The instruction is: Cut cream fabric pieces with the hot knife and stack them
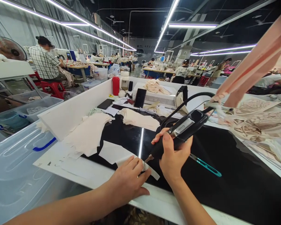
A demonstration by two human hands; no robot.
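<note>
My right hand (pixel 175 156) is wrapped round a black corded hand tool (pixel 184 126) with a narrow metal tip. The tip points down and left, at or just over a pale cut fabric strip (pixel 113 153); I cannot tell whether it touches. My left hand (pixel 131 178) rests on the strip near its right end, fingers laid on the cloth and thumb apart. Beyond the hands lie a stack of pale fabric pieces (pixel 139 119) and a wider pile of pale fabric (pixel 86 132). Right of the tool, turquoise-handled tweezers (pixel 206 165) lie on the black work surface (pixel 229 175).
A white vented box (pixel 154 95), a phone propped upright (pixel 140 97), a phone lying flat (pixel 105 103) and a red cup (pixel 115 86) stand at the back. Pink fabric (pixel 259 62) hangs by the tool's cable. Clear plastic bins (pixel 18 162) flank the left. A person (pixel 44 61) sits at a sewing machine.
</note>
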